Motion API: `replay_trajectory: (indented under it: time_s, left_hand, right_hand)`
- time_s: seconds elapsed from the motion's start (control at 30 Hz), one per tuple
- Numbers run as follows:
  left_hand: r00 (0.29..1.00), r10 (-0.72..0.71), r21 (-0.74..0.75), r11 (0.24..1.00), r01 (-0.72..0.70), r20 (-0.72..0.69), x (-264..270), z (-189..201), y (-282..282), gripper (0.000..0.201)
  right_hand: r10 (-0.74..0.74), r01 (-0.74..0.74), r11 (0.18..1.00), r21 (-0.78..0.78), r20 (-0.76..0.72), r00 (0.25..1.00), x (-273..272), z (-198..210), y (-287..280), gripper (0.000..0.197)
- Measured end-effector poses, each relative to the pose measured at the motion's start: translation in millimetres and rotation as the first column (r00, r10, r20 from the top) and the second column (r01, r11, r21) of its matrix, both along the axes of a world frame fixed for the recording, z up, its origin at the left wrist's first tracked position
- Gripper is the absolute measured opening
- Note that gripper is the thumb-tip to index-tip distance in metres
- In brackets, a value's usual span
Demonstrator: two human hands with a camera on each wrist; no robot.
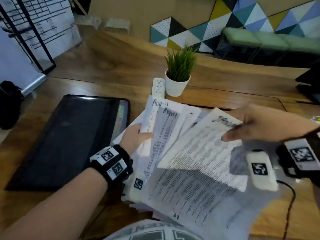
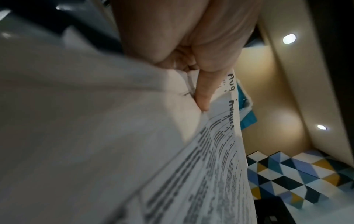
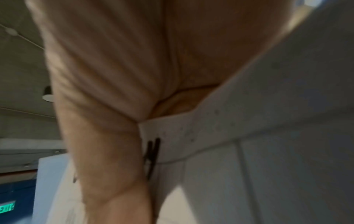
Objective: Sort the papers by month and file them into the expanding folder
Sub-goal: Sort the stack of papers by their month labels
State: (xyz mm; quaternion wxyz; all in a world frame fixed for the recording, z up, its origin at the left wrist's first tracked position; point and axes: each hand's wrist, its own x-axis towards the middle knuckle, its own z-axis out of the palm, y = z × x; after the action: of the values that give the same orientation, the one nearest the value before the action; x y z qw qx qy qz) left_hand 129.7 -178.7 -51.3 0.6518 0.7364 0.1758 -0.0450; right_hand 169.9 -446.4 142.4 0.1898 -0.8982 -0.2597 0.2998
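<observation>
Head view: a fan of white printed papers (image 1: 181, 163) spreads over the brown wooden desk (image 1: 121, 80), long axes running from 6 toward 12 and 1 o'clock, handwritten month headings farthest away. The left hand (image 1: 136, 135) pinches the sheets headed "Aug"; the right hand (image 1: 256, 123) pinches one sheet's top corner. At 9 o'clock lies the black expanding folder (image 1: 69, 135).

Left wrist view: the left hand's fingers (image 2: 203, 91) curl round the papers.

Right wrist view: the right hand's thumb (image 3: 107, 136) presses a sheet.

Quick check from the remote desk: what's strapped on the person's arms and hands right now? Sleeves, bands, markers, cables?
Forearms are bare, no sleeves visible. The left hand has a black wrist band carrying white blocks printed with black square codes, plus a white coded tag below it. The right hand has a similar black band with coded white blocks; a thin black cable trails beneath it.
</observation>
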Motion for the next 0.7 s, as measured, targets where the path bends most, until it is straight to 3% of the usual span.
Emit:
replay_trajectory:
  time_s: [0.1,0.2,0.33,0.43,0.5,0.57,0.63,0.7]
  left_hand:
    - [0.996,-0.054,-0.116,0.992,0.045,-0.069,-14,-20,-10,0.028]
    - [0.992,-0.052,-0.172,0.985,0.031,-0.119,-21,-34,-12,0.02]
    - [0.982,-0.029,-0.303,0.952,-0.029,-0.185,-23,-34,-13,0.014]
    - [0.967,0.03,-0.472,0.869,-0.15,-0.251,-22,-29,-13,0.025]
    - [0.974,-0.09,-0.396,0.918,0.0,-0.21,-22,-32,-13,0.027]
    - [0.965,-0.186,-0.224,0.964,0.144,-0.182,-23,-38,-14,0.031]
    - [0.971,-0.169,-0.137,0.98,0.147,-0.168,-21,-43,-16,0.033]
    - [0.979,-0.15,-0.104,0.985,0.136,-0.139,-21,-41,-19,0.031]
  right_hand:
    - [-0.021,0.018,0.999,-0.048,-0.053,0.998,28,-35,20,0.021]
    - [0.013,-0.023,0.992,-0.125,-0.076,0.997,47,-87,39,0.022]
    - [-0.1,0.098,0.994,-0.039,-0.068,0.993,57,-129,46,0.018]
    - [-0.184,0.188,0.981,0.043,-0.091,0.979,56,-141,51,0.023]
    - [-0.184,0.189,0.98,0.067,-0.066,0.981,52,-145,54,0.024]
    - [-0.17,0.171,0.982,0.077,-0.024,0.985,46,-151,57,0.023]
    - [-0.164,0.156,0.983,0.095,0.081,0.983,40,-153,57,0.024]
    - [-0.154,0.124,0.982,0.14,0.23,0.961,37,-152,54,0.04]
